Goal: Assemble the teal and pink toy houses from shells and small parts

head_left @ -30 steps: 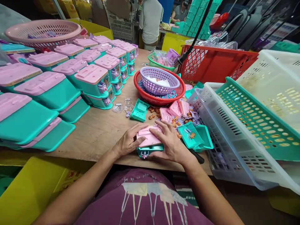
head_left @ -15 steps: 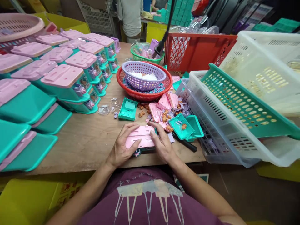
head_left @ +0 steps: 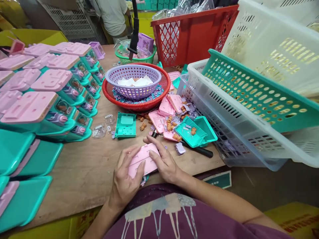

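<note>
Between both hands, at the table's front edge, is a toy box (head_left: 142, 156) with a pink lid and a bit of teal and purple showing beneath. My left hand (head_left: 126, 174) grips its left side, thumb lying on the lid. On the right side my right hand (head_left: 164, 161) is wrapped round it, thumb on top and fingers over the far edge. Most of the box's underside is hidden. Just beyond lie a teal tray-like part (head_left: 126, 125), small brown bear figures (head_left: 143, 126) and clear plastic pieces (head_left: 99, 130). A black-handled tool (head_left: 199, 150) lies to the right.
Stacked pink-and-teal boxes (head_left: 37, 106) fill the left. A purple basket (head_left: 134, 89) sits in a red basket (head_left: 107, 94) ahead. Pink and teal parts (head_left: 196, 131) are heaped right of centre. Crates (head_left: 214, 96) lean at the right. A black rod (head_left: 134, 33) hangs down; a person (head_left: 112, 16) stands behind.
The view has swung to the right and tipped down. Both hands keep hold of the box, which is now tilted and closer to my body.
</note>
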